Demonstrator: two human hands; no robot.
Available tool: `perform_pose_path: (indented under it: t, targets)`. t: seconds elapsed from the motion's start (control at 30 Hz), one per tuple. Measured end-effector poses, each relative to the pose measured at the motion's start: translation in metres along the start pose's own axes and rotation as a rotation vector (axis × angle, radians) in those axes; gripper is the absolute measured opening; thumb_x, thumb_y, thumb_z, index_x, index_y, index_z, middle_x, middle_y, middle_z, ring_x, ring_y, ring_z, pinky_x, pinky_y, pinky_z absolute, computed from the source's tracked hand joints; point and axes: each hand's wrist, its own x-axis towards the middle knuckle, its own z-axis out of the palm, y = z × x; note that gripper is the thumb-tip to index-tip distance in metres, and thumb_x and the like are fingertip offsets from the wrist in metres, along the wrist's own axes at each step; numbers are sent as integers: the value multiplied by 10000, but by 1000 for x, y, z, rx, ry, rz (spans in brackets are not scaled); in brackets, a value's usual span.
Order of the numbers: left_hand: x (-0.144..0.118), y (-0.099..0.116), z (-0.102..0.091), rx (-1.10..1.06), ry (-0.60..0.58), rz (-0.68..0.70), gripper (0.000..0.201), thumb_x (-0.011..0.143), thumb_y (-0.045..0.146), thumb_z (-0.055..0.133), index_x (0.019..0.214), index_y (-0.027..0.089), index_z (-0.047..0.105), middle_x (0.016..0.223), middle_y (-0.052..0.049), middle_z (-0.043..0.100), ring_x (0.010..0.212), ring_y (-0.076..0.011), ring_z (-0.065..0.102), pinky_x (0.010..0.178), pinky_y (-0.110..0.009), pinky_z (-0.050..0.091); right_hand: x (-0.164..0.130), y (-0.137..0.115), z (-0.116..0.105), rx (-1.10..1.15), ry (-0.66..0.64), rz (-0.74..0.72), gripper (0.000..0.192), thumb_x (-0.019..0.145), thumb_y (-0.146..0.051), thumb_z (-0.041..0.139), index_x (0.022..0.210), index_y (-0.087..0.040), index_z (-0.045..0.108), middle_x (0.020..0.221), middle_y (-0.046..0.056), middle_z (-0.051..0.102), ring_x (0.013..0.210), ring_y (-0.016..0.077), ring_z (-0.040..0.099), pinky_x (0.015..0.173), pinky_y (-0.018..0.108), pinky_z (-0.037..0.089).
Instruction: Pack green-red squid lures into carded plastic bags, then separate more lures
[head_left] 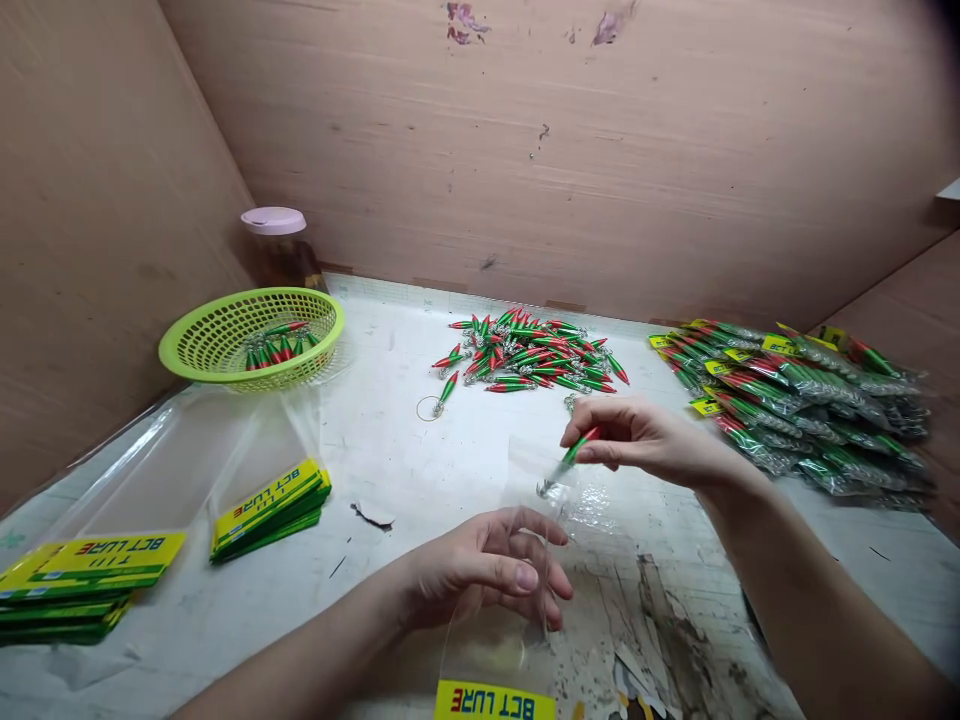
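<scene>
Right hand (645,440) pinches one green-and-red fishing lure (571,458) between thumb and fingertips, hook end angled down-left, just above the mouth of a clear plastic bag (517,600). Left hand (480,570) has fingers curled loosely on the bag's upper edge, thumb on top; I read it as gripping the film. The bag's yellow header card (495,702) sits at the near edge of view.

Open room: I see a bare strip of white tabletop (397,440) between the hands and the loose lure pile (536,352) further back. A single stray lure (444,390) lies left of the pile, apart from it.

Right side crowded by a heap of bagged lures (810,400), near the right forearm. Left: green mesh basket (251,335) holding a few lures, two stacks of yellow cards (270,508) (82,580), and clear bags lying flat. A pink-lidded jar (276,245) stands in the far left corner.

Plywood walls (600,150) close the far and left sides. Tabletop near right is scuffed and peeling.
</scene>
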Motion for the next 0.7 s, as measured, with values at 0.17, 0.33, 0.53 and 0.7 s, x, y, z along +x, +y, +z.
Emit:
perform_pose_path:
  t: [0.17,0.33,0.53,0.7]
  targets:
    - [1,-3,0,22,-51,-47,495,710,234,733,1145,127,524,979,-147,616,809,-221,635,815,-378,470,-6,-14,17,98,-321,-15,307,923,-384,519,961,-96,621,864,73,588,745,119,496,646,226,408]
    - [-1,-1,0,43,-94,-79,491,720,246,724,1151,128,522,982,-148,621,813,-219,633,793,-347,466,-6,-11,31,347,-331,-6,251,937,-350,510,982,-111,573,867,78,617,703,105,521,593,207,405]
    - [-2,4,3,34,-113,-89,448,736,280,719,1121,148,532,995,-148,622,816,-222,631,772,-339,468,-6,-2,34,405,-328,17,357,979,-386,405,959,-86,598,676,77,650,609,110,557,575,212,415]
    - [-3,8,5,62,-94,-154,468,751,312,706,1148,145,524,1017,-159,615,810,-211,633,801,-342,458,-4,5,34,363,-317,142,308,934,-385,503,982,-104,619,633,38,634,507,89,515,490,187,368]
